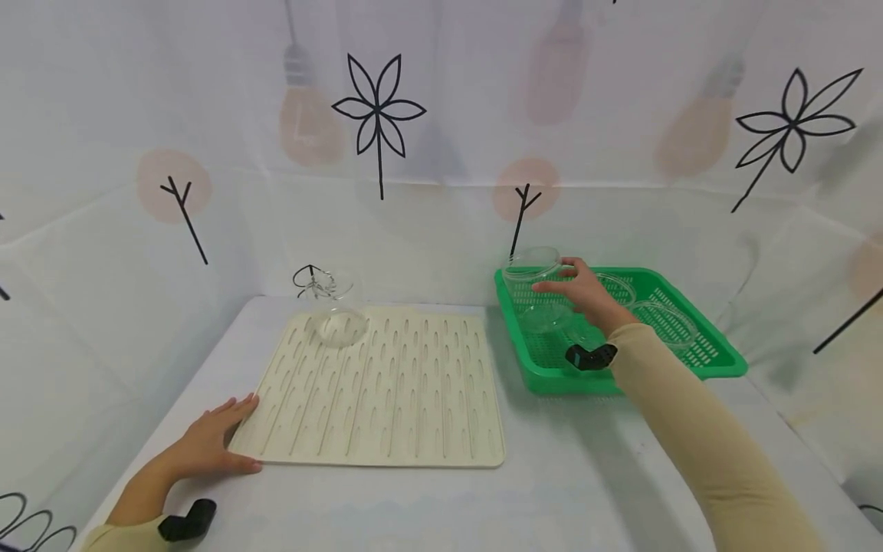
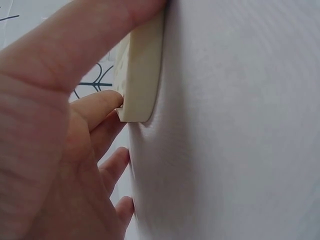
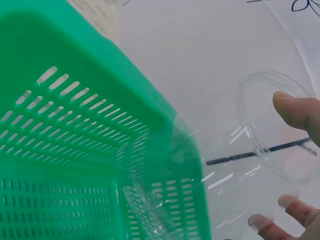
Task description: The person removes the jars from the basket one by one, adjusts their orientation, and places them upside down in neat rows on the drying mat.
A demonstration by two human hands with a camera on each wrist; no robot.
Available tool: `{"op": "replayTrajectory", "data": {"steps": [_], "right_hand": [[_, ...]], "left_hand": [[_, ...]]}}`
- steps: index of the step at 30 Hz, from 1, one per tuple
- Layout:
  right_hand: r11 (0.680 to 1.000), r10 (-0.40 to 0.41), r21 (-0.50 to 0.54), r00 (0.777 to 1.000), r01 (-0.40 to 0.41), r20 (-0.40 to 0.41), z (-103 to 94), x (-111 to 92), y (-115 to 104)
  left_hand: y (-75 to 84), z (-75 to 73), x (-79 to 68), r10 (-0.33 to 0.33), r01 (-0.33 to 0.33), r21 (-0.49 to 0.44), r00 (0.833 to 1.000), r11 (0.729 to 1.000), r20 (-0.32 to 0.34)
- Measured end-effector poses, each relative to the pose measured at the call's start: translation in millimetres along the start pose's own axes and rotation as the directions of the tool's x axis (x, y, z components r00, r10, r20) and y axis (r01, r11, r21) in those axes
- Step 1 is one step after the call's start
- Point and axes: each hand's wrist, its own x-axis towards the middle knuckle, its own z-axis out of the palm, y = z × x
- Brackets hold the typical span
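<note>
Head view showed a white table [image 1: 545, 498] bearing a cream mat [image 1: 393, 414] with narrow slots and, right of it, a green perforated basket [image 1: 552, 380]. At the basket's left end, the right hand [image 1: 586, 295] gripped a clear, round-rimmed jar [image 1: 519, 290], roughly upright; the left hand [image 1: 210, 441], fingers spread, touched the mat's near-left corner.

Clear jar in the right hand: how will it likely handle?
Jar is probably stiff: its rim looks evenly round in the right hand's hold. Likely slippery, since its wall is smooth and glossy in the right wrist view. Might roll if laid down, given that round side.
</note>
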Motion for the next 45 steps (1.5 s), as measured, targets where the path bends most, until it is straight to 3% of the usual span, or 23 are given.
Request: {"op": "replayTrajectory", "data": {"steps": [23, 36, 39, 45], "right_hand": [[0.970, -0.185, -0.167, 0.982, 0.176, -0.039, 9.7, -28.6, -37.5], [0.948, -0.227, -0.236, 0.973, 0.215, -0.026, 21.9, -33.3, -52.0], [0.942, -0.247, -0.239, 0.969, 0.237, -0.013, 25.8, -32.5, -53.0], [0.941, -0.256, -0.229, 0.967, 0.248, -0.005, 33.0, -32.9, -56.7]], "left_hand": [[0.5, 0.9, 1.9, 0.003, -0.003, -0.002, 1.000, 1.000, -0.002], [3.0, -2.3, 5.3, -0.006, 0.006, -0.001, 0.999, 1.000, 0.032], [7.3, -4.1, 6.3, -0.025, 0.028, -0.038, 0.998, 0.999, 0.056], [29.8, -11.6, 17.2, 0.014, -0.012, -0.076, 1.000, 0.997, 0.026]]}}
